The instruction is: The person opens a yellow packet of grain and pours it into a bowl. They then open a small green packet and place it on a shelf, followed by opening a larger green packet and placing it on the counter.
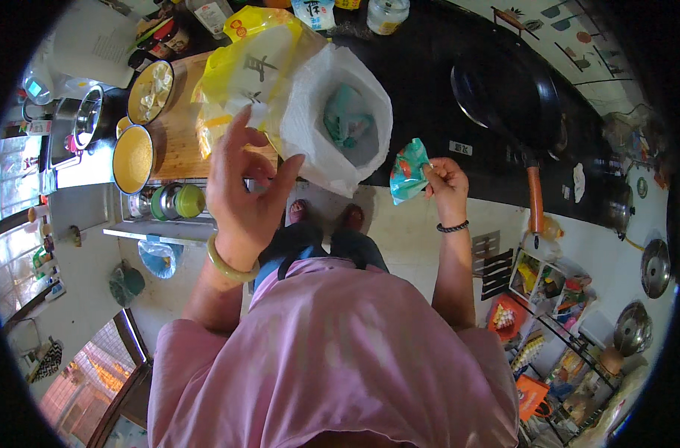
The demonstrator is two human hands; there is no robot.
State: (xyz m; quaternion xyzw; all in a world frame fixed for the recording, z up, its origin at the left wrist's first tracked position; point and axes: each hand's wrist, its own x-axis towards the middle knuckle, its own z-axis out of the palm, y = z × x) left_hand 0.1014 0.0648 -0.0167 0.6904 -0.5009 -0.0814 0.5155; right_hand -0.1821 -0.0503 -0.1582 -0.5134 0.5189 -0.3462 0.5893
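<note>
My right hand (pixel 447 182) pinches a small teal packet (pixel 409 171) with red print, holding it up at the front edge of the black counter. My left hand (pixel 245 173) is raised with its fingers apart and nothing in them. In front of me stands a white textured bag (pixel 306 115), its mouth wide and teal plastic pieces (pixel 348 117) inside. Against its left side leans a yellow printed plastic bag (pixel 261 56), partly over a wooden cutting board (pixel 177 112). My left hand hides part of the board's near edge and of the yellow bag.
A black wok (pixel 499 95) with a wooden handle (pixel 535 196) sits to the right, the handle jutting past the counter edge. Yellow enamel bowls (pixel 133 159) stand at the left. Below the board, a pulled-out rack holds bowls (pixel 190 200). A glass jar (pixel 387 15) stands behind.
</note>
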